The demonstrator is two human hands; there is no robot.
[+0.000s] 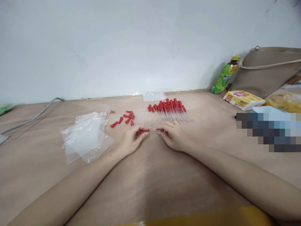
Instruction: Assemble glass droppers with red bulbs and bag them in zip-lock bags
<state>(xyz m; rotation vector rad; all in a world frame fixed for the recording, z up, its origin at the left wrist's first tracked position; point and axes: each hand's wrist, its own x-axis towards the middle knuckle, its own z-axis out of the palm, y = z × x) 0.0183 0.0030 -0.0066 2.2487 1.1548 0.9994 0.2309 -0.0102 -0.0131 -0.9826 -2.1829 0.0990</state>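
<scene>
Between the thumb and fingers of my left hand [134, 138] is a red rubber dropper bulb [144, 131], its end pointing right. My right hand [172, 135] pinches a thin clear glass tube [152, 128] whose tip faces the bulb, a small gap apart. Just beyond my left hand lie several loose red bulbs [128, 118]. Beside them several bare clear tubes [140, 117] lie in a row. Behind my right hand rests a pile of droppers, clear tubes with red bulbs [168, 106] on their far ends.
Clear zip bags [82, 135] overlap at the left, near a grey cable [35, 117]. Another bag [154, 96] lies by the wall. At the right stand a green bottle [223, 77], a yellow tissue pack [243, 99] and a grey-brown bag [265, 69]. Brown paper [131, 188] covers the table.
</scene>
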